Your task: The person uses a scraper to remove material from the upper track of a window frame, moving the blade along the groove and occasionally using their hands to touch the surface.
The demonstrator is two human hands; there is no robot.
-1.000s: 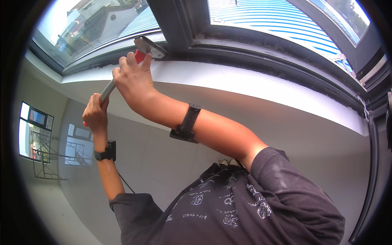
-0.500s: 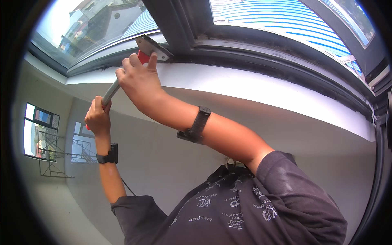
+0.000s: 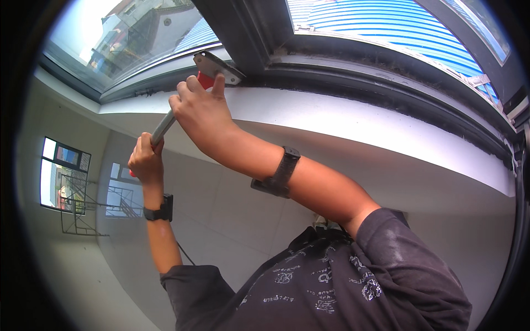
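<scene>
A long-handled scraper (image 3: 163,126) with a grey tube handle, a red neck and a flat metal head (image 3: 226,70) slants up toward the window. My right hand (image 3: 202,110) is closed round the handle just below the head, its thumb stretched along the head. Lower down, my left hand (image 3: 146,161) grips the handle near its red end. The head lies along the bottom of the dark window frame (image 3: 245,38), beside the white sill (image 3: 309,113). Its blade edge cannot be made out clearly.
Dark residue (image 3: 364,99) runs along the joint of frame and sill. An opened window sash (image 3: 469,25) is at the upper right. Across the room at left are another window (image 3: 65,175) and a metal scaffold frame (image 3: 77,220). A blue striped roof (image 3: 381,33) shows outside.
The whole picture has shifted slightly, so hands, scraper and window all appear a little further right. Both hands keep their hold, and the scraper head stays at the frame's bottom edge.
</scene>
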